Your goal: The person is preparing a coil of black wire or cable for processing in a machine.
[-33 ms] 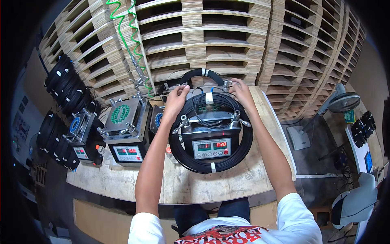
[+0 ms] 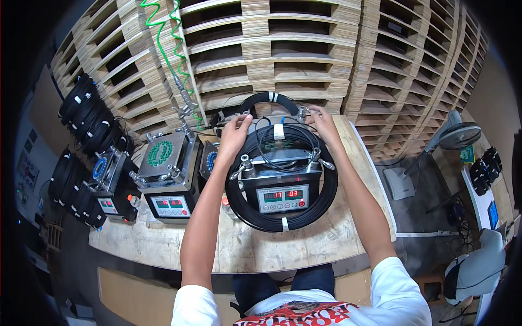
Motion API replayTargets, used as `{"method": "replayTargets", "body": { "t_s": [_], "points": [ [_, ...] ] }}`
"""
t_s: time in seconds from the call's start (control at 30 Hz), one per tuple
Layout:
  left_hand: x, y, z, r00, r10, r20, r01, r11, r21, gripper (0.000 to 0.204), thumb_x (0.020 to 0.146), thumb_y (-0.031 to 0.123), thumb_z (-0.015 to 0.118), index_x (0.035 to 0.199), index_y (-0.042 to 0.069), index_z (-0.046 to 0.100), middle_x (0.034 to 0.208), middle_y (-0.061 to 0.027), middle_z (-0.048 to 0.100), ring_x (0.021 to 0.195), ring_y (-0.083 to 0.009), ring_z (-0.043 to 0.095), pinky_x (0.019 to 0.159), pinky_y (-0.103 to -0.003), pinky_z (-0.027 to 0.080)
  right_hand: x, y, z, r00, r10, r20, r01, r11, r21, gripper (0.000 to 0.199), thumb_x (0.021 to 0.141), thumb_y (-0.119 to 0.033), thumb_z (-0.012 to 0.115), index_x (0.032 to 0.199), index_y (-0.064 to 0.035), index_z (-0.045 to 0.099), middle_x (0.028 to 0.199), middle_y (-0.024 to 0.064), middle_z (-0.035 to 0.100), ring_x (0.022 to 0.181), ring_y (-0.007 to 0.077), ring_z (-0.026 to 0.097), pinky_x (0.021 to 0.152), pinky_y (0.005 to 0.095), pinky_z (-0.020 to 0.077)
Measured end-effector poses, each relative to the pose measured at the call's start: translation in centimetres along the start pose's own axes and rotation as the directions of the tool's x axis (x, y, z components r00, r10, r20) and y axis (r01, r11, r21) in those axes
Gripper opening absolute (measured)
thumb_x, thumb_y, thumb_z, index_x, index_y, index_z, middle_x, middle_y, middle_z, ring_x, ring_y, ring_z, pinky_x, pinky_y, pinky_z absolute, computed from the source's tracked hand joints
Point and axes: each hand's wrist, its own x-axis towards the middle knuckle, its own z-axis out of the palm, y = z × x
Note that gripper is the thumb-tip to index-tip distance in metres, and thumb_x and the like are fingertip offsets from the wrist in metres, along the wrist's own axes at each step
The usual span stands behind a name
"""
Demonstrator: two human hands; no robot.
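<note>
Both hands are up at the far side of the middle machine [image 2: 283,187] on the wooden surface [image 2: 244,250]; the left hand [image 2: 235,137] rests over the back left corner of its top, fingers curled down onto a thin black cable [image 2: 272,146] looped there, though I cannot tell how tightly they close; the right hand [image 2: 324,124] sits at the back right corner, fingers pinched around a small metal fitting [image 2: 302,113]; the large black coil [image 2: 283,217] lies flat on the surface, ringed around the machine, white ties showing at front and back; a smaller black coil [image 2: 267,99] stands behind it against the stacked pallets [image 2: 326,60]; to the left stand two more machines [image 2: 168,174] with red displays, and a green spiral hose [image 2: 168,49] hangs above them; compared with the earlier picture, nothing appears to have shifted; hands, coil and machines hold the same places.
</note>
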Motion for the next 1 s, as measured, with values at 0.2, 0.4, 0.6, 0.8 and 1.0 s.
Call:
{"method": "replayTargets", "body": {
  "t_s": [0.2,0.4,0.6,0.8,1.0],
  "points": [
    [0.1,-0.4,-0.4,0.995,0.065,-0.071,-0.061,0.996,0.066,0.044,0.097,0.037,0.062,0.118,-0.001,0.069,0.105,-0.0189,0.073,0.1,-0.0266,0.07,0.088,-0.036,0.052,1.4,0.9,0.3,0.97,0.242,0.034,-0.245,0.958,0.149,0.037,0.104,-0.036,0.049,0.125,-0.007,0.055,0.086,0.0097,0.066,0.06,0.0134,0.06,0.048,0.0256,0.0456],
    [-0.1,0.0,-0.1,0.995,0.074,-0.063,-0.069,0.995,0.077,0.042,0.097,0.035,0.062,0.119,0.0,0.068,0.102,-0.0173,0.073,0.096,-0.0246,0.07,0.085,-0.035,0.052,4.9,-0.8,-0.1,0.921,0.39,-0.015,-0.389,0.914,-0.121,0.058,0.095,-0.058,0.056,0.1,-0.0009,0.06,0.072,0.0082,0.063,0.044,0.012,0.051,0.038,0.0269,0.0343],
    [-0.6,0.4,-0.3,0.997,0.053,-0.052,-0.049,0.997,0.063,0.037,0.098,0.03,0.061,0.12,0.001,0.067,0.104,-0.0145,0.073,0.094,-0.0203,0.069,0.081,-0.031,0.051,7.3,2.9,1.1,0.949,0.314,-0.034,-0.307,0.943,0.132,0.034,0.097,-0.029,0.065,0.072,-0.0087,0.055,0.059,-0.0021,0.049,0.042,0.0066,0.035,0.037,0.0263,0.0211],
    [-0.5,0.4,-0.9,0.995,0.047,-0.087,-0.038,0.995,0.097,0.035,0.098,0.028,0.063,0.119,0.001,0.068,0.101,-0.0112,0.073,0.092,-0.0168,0.067,0.08,-0.029,0.05,5.7,3.0,0.8,0.981,0.172,0.086,-0.192,0.841,0.505,0.031,0.102,-0.025,0.055,0.127,-0.0102,0.064,0.079,-0.0001,0.053,0.061,0.0086,0.047,0.048,0.0216,0.0361],
    [-0.5,0.7,0.0,0.998,0.045,-0.053,-0.044,0.999,0.032,0.032,0.098,0.023,0.062,0.12,0.001,0.067,0.102,-0.0097,0.073,0.092,-0.0152,0.067,0.077,-0.029,0.052,6.9,3.4,0.1,0.995,-0.083,-0.051,0.078,0.993,-0.093,0.029,0.094,-0.015,0.063,0.123,-0.0111,0.067,0.088,0.0029,0.065,0.072,0.01,0.056,0.057,0.0238,0.0448]
  ]
}}
